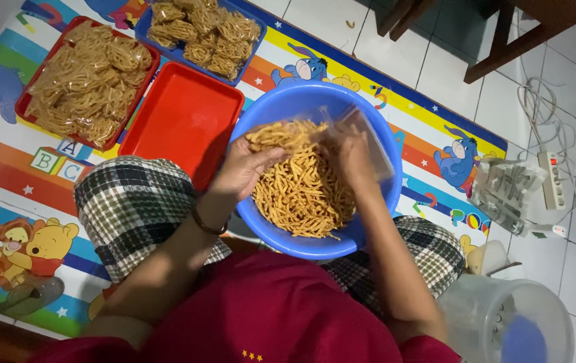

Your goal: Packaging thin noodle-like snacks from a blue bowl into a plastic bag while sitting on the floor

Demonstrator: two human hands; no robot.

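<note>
Right now I see my left hand (244, 168) cupped around a clump of fried snack sticks (301, 188), the clear bag (362, 138), pinched open by my right hand (352, 158), lying at its three o'clock.

A seated person's left hand (244, 168) scoops fried snack sticks (301, 191) from a blue basin (375, 128) while the right hand (352, 158) holds a clear plastic bag (368, 134); an empty red tray (183, 121) lies at nine o'clock.

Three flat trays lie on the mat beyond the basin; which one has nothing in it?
The red tray nearest the blue basin is bare. The other red tray and the blue tray both hold packed snack sticks.
</note>
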